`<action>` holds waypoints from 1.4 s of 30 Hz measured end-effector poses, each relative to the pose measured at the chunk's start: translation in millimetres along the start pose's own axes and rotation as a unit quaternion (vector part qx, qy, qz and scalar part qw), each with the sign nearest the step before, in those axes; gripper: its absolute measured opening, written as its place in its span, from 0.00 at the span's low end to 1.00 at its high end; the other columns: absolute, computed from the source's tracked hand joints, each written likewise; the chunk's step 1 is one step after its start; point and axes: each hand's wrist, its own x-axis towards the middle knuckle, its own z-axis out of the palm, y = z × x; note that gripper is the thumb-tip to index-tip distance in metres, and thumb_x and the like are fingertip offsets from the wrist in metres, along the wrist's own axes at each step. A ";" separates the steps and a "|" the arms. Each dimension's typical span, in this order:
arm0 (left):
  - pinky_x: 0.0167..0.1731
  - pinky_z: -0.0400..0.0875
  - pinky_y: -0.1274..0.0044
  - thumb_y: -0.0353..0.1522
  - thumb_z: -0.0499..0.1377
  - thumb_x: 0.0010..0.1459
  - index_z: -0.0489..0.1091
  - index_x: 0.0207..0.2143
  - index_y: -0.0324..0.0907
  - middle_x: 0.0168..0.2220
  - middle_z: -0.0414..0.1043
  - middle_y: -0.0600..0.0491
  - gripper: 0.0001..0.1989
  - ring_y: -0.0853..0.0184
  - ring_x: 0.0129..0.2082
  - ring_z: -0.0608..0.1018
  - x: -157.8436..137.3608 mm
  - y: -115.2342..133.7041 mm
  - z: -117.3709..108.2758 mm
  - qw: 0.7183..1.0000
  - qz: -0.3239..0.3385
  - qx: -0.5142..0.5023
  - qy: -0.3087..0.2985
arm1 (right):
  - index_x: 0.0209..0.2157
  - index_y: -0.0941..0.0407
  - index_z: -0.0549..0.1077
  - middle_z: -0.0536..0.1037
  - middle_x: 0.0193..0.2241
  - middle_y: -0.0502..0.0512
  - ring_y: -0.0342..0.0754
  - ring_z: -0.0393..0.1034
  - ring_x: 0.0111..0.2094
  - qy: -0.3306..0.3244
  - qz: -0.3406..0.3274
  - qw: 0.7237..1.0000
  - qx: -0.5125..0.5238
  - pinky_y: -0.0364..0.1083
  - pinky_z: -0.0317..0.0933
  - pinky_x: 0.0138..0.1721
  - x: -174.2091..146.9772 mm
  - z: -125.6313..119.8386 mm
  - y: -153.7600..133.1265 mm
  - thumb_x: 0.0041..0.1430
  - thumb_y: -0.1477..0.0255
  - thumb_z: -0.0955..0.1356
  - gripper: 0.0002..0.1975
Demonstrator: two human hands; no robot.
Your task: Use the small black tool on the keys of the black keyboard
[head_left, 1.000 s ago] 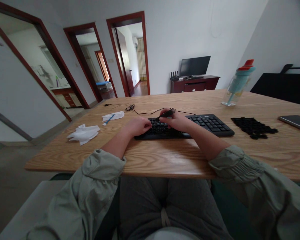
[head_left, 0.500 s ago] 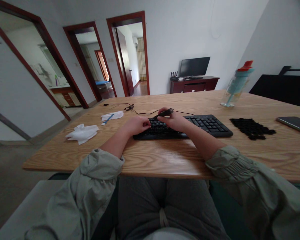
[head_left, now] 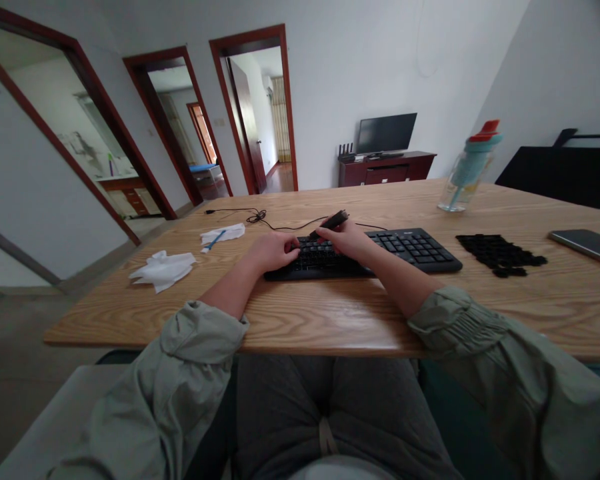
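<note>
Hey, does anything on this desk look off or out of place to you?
Yes. A pile of loose black keycaps lies on the table right of the keyboard, seemingly pulled off it. The right hand holds a dark tool over the keys; the left hand rests on the keyboard's left end. Crumpled tissues lie further left.

keyboard (head_left: pixel 410 250): black, pale key legends
tool (head_left: pixel 333 222): dark, near black
keycaps (head_left: pixel 500 254): black heap
bench (head_left: pixel 330 313): light wood, wavy brown grain
tissue (head_left: pixel 163 270): white
swab (head_left: pixel 214 239): blue
bottle (head_left: pixel 467 170): clear, teal top, red cap
phone (head_left: pixel 587 245): dark grey
sleeves (head_left: pixel 200 333): pale sage green
door frames (head_left: pixel 285 100): dark red
</note>
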 end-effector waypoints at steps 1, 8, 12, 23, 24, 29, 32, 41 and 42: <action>0.30 0.62 0.77 0.38 0.57 0.58 0.76 0.40 0.45 0.31 0.76 0.55 0.12 0.69 0.29 0.73 0.5 -1.7 1.2 1.000 0.004 -0.002 -0.004 | 0.38 0.56 0.71 0.77 0.28 0.54 0.40 0.58 0.18 0.008 0.005 1.000 0.004 0.44 0.55 0.20 0.6 0.8 2.6 0.58 0.63 0.68 0.11; 0.33 0.65 0.78 0.33 0.56 0.58 0.77 0.39 0.43 0.34 0.78 0.53 0.11 0.69 0.32 0.75 1.2 -1.3 0.0 0.999 0.033 0.019 -0.028 | 0.38 0.57 0.72 0.77 0.29 0.54 0.45 0.69 0.28 0.012 -0.089 0.996 -0.027 0.46 0.66 0.31 -0.8 2.5 11.2 0.56 0.62 0.69 0.13; 0.31 0.65 0.77 0.32 0.56 0.57 0.76 0.37 0.42 0.33 0.77 0.52 0.10 0.68 0.31 0.74 -0.2 4.0 -3.9 0.999 0.025 0.034 -0.026 | 0.34 0.56 0.72 0.77 0.28 0.53 0.47 0.70 0.30 0.003 -0.100 0.994 -0.039 0.46 0.66 0.33 -5.4 3.4 7.5 0.56 0.61 0.69 0.12; 0.40 0.69 0.76 0.33 0.53 0.62 0.77 0.38 0.43 0.40 0.76 0.50 0.12 0.66 0.38 0.76 2.6 -6.1 2.0 0.997 0.061 0.044 -0.024 | 0.32 0.56 0.71 0.76 0.30 0.53 0.48 0.71 0.34 0.035 -0.140 0.985 -0.096 0.48 0.65 0.42 -2.1 8.5 9.4 0.58 0.64 0.67 0.09; 0.39 0.68 0.76 0.33 0.53 0.62 0.77 0.38 0.43 0.40 0.76 0.50 0.12 0.66 0.38 0.76 2.4 -6.0 1.6 0.996 0.062 0.051 -0.026 | 0.33 0.56 0.71 0.76 0.30 0.53 0.48 0.71 0.35 0.037 -0.143 0.984 -0.098 0.48 0.64 0.42 -2.9 8.5 9.0 0.58 0.65 0.67 0.09; 0.38 0.68 0.75 0.33 0.52 0.62 0.77 0.38 0.44 0.39 0.76 0.50 0.13 0.65 0.37 0.77 -0.9 1.8 -5.3 0.994 0.060 0.081 -0.037 | 0.37 0.55 0.71 0.77 0.33 0.53 0.50 0.70 0.38 0.014 -0.169 0.978 -0.126 0.48 0.64 0.43 -11.2 4.6 3.4 0.58 0.65 0.68 0.09; 0.38 0.68 0.76 0.33 0.52 0.62 0.77 0.37 0.45 0.39 0.77 0.51 0.13 0.65 0.38 0.77 -2.5 6.2 -7.7 0.994 0.059 0.081 -0.051 | 0.38 0.54 0.71 0.77 0.34 0.53 0.50 0.70 0.38 -0.008 -0.174 0.974 -0.142 0.48 0.64 0.43 -16.0 2.0 -1.3 0.58 0.65 0.68 0.09; 0.39 0.68 0.75 0.35 0.50 0.64 0.76 0.39 0.44 0.42 0.75 0.50 0.14 0.64 0.39 0.77 -2.1 5.1 -3.6 0.994 0.039 0.095 -0.028 | 0.37 0.56 0.71 0.77 0.33 0.54 0.49 0.70 0.38 0.033 -0.139 0.983 -0.111 0.48 0.64 0.44 -9.7 3.2 5.6 0.57 0.62 0.68 0.11; 0.39 0.68 0.75 0.35 0.50 0.64 0.75 0.40 0.44 0.42 0.75 0.49 0.14 0.64 0.40 0.77 -2.2 5.0 -3.4 0.995 0.035 0.095 -0.025 | 0.37 0.56 0.72 0.77 0.33 0.54 0.50 0.70 0.38 0.042 -0.130 0.985 -0.107 0.49 0.64 0.44 -8.3 3.6 7.5 0.57 0.61 0.68 0.12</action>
